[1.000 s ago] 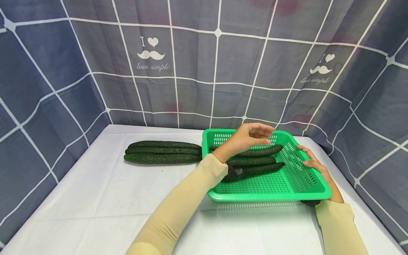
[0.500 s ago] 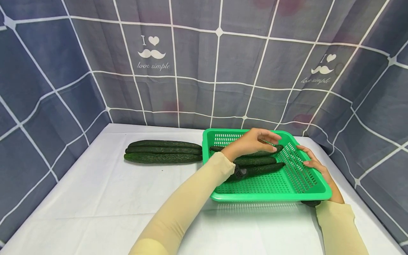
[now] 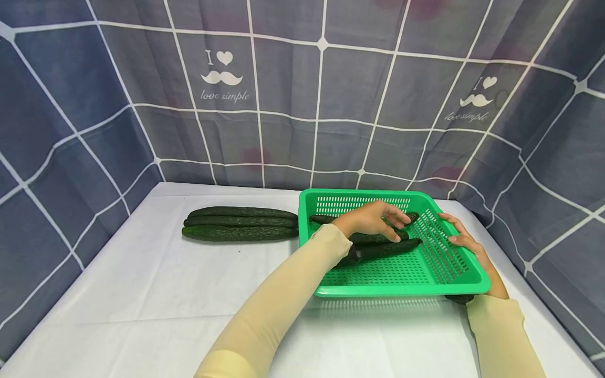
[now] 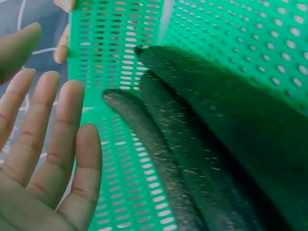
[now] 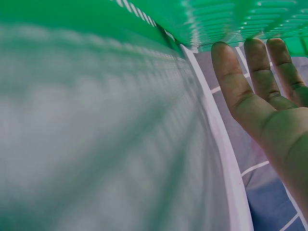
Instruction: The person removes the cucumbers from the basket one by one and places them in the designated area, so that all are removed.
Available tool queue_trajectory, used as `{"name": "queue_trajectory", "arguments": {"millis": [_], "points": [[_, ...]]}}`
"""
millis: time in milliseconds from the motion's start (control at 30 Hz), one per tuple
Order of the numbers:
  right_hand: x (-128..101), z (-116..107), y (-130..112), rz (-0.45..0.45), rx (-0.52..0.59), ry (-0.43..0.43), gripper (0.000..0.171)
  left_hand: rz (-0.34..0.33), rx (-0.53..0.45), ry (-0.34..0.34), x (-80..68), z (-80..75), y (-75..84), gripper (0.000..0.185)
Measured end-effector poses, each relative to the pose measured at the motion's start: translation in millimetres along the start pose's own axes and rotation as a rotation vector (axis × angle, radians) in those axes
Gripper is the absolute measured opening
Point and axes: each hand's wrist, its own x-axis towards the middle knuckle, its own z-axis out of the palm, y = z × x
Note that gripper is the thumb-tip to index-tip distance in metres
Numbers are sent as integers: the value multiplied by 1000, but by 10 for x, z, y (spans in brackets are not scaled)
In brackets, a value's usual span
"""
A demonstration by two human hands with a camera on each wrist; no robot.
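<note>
Gridded curtain [image 3: 288,79] around a white counter [image 3: 179,294]

The grey-blue curtain with white grid lines spans 12 o'clock, darker, bluer panels [image 3: 52,84] flanking at 9 and 3. Heart-and-moustache prints [image 3: 221,78] sit at 11 and 2 o'clock; reddish blotches [image 3: 449,174] at 1, 3 and 10. The counter's white cloth [image 3: 142,325] spreads towards 6 o'clock, lightly creased in soft light

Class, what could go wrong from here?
The right hand grips the green basket at one end only, so a bump might swivel it. The left hand, open over the cucumbers inside, could fumble one if lifting it. Sliding left, the basket might shove the three cucumbers lying beside it.
</note>
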Motion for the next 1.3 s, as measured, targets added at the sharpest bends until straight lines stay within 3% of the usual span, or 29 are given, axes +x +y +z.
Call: {"name": "queue_trajectory", "arguments": {"millis": [167,333,833,967,1300], "points": [[8,-21,14,-5,86,-54,75,-44,81,-24,-2,26,-65,52],[-18,23,-1,22,143,-47,73,-98,180,-69,-14,57,-98,55],[-24,39,10,10,162,-45,72,-296,399,-81,-44,120,-146,57],[-20,38,9,7,156,-52,72,-323,436,-73,-52,133,-153,57],[-27,53,-2,9,138,-47,72,-375,498,-125,-110,158,-104,69]]}}
